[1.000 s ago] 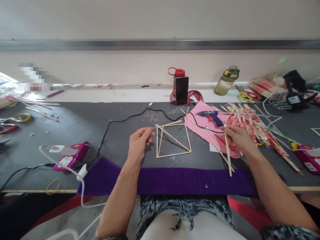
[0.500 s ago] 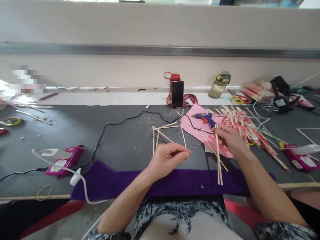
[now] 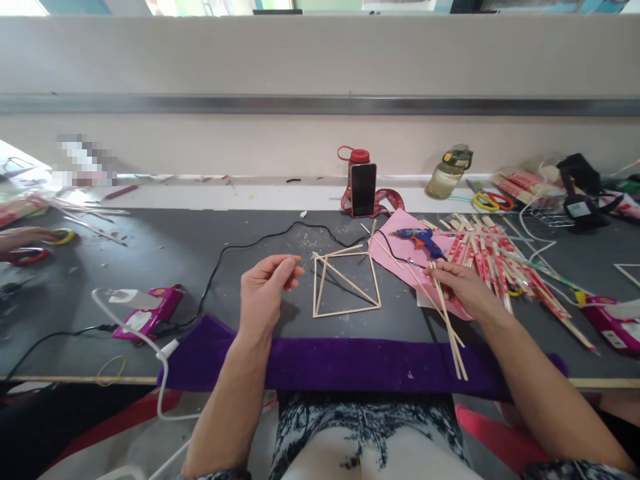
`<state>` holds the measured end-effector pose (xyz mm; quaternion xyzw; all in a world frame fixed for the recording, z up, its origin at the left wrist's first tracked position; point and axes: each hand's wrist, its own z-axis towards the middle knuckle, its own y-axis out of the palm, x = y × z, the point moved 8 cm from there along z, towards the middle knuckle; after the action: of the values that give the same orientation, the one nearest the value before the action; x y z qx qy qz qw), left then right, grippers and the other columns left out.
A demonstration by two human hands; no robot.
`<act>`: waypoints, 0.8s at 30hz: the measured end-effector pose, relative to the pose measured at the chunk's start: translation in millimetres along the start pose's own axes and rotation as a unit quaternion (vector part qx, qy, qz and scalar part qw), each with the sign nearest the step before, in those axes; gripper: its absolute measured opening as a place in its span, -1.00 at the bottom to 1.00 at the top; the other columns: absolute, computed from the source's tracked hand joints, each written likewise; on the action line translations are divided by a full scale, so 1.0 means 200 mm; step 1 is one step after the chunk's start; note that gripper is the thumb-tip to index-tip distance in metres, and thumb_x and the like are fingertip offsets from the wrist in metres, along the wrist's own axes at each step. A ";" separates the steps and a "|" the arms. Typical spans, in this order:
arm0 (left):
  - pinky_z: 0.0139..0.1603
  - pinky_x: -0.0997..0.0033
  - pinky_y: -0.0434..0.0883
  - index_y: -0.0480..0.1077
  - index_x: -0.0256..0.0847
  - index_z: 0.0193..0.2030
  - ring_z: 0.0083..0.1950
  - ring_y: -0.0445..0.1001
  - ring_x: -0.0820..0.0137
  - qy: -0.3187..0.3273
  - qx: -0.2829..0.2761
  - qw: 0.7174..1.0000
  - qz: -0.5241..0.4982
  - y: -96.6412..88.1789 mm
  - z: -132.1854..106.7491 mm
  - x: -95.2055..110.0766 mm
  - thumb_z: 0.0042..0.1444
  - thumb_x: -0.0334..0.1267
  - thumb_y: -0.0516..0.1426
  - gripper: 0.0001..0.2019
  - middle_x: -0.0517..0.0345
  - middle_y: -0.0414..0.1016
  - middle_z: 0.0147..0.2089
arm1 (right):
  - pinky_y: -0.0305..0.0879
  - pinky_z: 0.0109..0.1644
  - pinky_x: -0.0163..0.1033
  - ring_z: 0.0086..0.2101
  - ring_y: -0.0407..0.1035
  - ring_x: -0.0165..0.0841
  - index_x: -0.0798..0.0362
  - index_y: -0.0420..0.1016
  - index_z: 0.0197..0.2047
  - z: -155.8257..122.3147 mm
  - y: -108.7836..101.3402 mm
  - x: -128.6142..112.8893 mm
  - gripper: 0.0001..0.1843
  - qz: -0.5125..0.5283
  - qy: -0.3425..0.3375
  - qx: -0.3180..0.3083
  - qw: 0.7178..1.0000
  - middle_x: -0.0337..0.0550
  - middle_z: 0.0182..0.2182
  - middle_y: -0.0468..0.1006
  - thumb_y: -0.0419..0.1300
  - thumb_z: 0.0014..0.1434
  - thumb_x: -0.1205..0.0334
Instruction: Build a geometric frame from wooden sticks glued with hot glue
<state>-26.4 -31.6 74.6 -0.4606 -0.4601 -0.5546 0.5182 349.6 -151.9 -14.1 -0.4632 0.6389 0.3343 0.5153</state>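
A square frame of thin wooden sticks (image 3: pixel 345 283) with diagonal struts lies on the dark table (image 3: pixel 240 267). My left hand (image 3: pixel 265 287) hovers just left of it, thumb and fingertips pinched together; whether anything is in the pinch I cannot make out. My right hand (image 3: pixel 463 283) is closed on a few bare wooden sticks (image 3: pixel 450 330), whose free ends point down towards the purple cloth (image 3: pixel 325 363) along the table's near edge. The hand rests at the edge of a pink sheet (image 3: pixel 395 243) that carries a blue glue gun (image 3: pixel 423 237).
A pile of red-wrapped chopsticks (image 3: pixel 500 257) lies right of the pink sheet. A phone (image 3: pixel 363 189) leans on a red-capped bottle (image 3: pixel 359 157); a green-lidded bottle (image 3: pixel 449 172) and scissors (image 3: pixel 487 198) sit at the back. Pink glue guns (image 3: pixel 150 313) (image 3: pixel 613 323) flank me. Another person's hand (image 3: pixel 20 237) is at far left.
My left hand swung right in front of the stick frame, then drew back to the frame's left, still pinched. My right hand stayed closed on the sticks, shifting slightly.
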 end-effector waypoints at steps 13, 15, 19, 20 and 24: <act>-0.31 0.42 0.36 0.58 -0.18 -0.16 -0.36 0.51 0.36 -0.055 -0.213 0.928 0.302 0.10 0.05 -0.30 0.07 -0.13 0.15 -0.73 0.11 0.60 -0.35 | -0.16 -0.61 -0.39 -0.67 0.01 -0.56 0.07 0.43 -0.35 -0.03 0.19 0.01 -0.59 -0.118 0.045 -0.082 0.989 -0.42 -0.65 0.20 0.26 0.03 -0.15; -0.26 0.39 0.35 0.58 -0.16 -0.16 -0.33 0.53 0.34 -0.038 -0.222 0.900 0.374 0.11 0.08 -0.32 0.09 -0.13 0.13 -0.72 0.09 0.61 -0.31 | -0.14 -0.60 -0.39 -0.66 0.05 -0.54 0.06 0.40 -0.37 -0.02 0.21 0.01 -0.58 -0.155 0.025 -0.095 0.983 -0.40 -0.64 0.21 0.23 0.06 -0.17; -0.27 0.39 0.31 0.60 -0.16 -0.19 -0.30 0.53 0.31 -0.008 -0.229 0.854 0.468 0.14 0.12 -0.35 0.09 -0.13 0.12 -0.73 0.07 0.63 -0.27 | -0.01 -0.54 -0.36 -0.62 0.11 -0.49 0.03 0.28 -0.51 0.00 0.23 0.02 -0.58 -0.260 -0.054 -0.105 0.958 -0.39 -0.64 0.16 0.16 0.13 -0.14; -0.27 0.39 0.30 0.60 -0.15 -0.19 -0.28 0.53 0.30 -0.002 -0.229 0.848 0.477 0.14 0.13 -0.36 0.09 -0.13 0.12 -0.73 0.07 0.64 -0.27 | 0.01 -0.53 -0.35 -0.61 0.12 -0.48 0.02 0.25 -0.53 0.01 0.23 0.02 -0.58 -0.293 -0.073 -0.103 0.948 -0.39 -0.64 0.16 0.14 0.15 -0.12; -0.26 0.39 0.30 0.59 -0.14 -0.19 -0.29 0.53 0.31 -0.002 -0.216 0.856 0.470 0.14 0.14 -0.37 0.09 -0.13 0.12 -0.73 0.08 0.64 -0.27 | 0.05 -0.44 -0.31 -0.53 0.22 -0.40 0.01 0.27 -0.52 0.01 0.22 -0.02 -0.64 -0.420 -0.148 -0.072 0.893 -0.31 -0.62 0.28 0.06 0.21 -0.01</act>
<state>4.6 5.8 7.4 -0.7234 -0.0586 -0.3290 0.6041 309.4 -133.1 -13.8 -0.6692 0.2756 0.1968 0.6614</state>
